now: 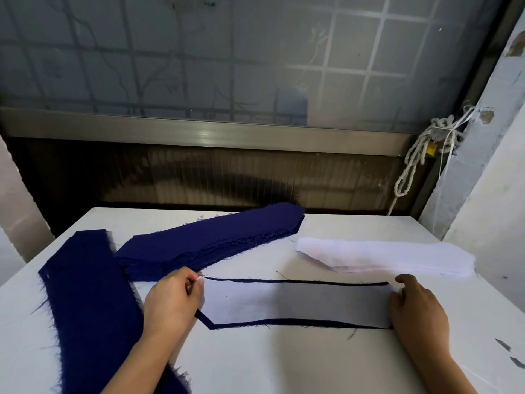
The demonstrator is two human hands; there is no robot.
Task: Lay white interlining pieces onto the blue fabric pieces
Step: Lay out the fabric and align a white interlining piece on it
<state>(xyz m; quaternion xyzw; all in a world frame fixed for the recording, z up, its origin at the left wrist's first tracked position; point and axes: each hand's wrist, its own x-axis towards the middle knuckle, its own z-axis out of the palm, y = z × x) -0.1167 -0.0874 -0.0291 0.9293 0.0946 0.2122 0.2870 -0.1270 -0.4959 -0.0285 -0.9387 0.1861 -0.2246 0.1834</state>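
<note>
**Interlining on blue piece: skew risk**

The white interlining piece (292, 302) lies on a blue fabric piece (210, 324) at mid-table (284, 365), with a thin blue margin showing on the far and near edges. The left hand (170, 300) pinches its left end. The right hand (417, 308) sits on the right end with fingers bent; I cannot tell its grip. Likely fault: an uneven pull from either end skews the layer, making the margins unequal or wrinkling it.

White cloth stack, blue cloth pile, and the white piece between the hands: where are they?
Stack of white interlining pieces (383, 257): head view, top sheet's middle.
Pile of dark blue fabric pieces (216, 237): head view, top piece's middle.
Single white interlining piece (295, 302): head view, its centre.
</note>
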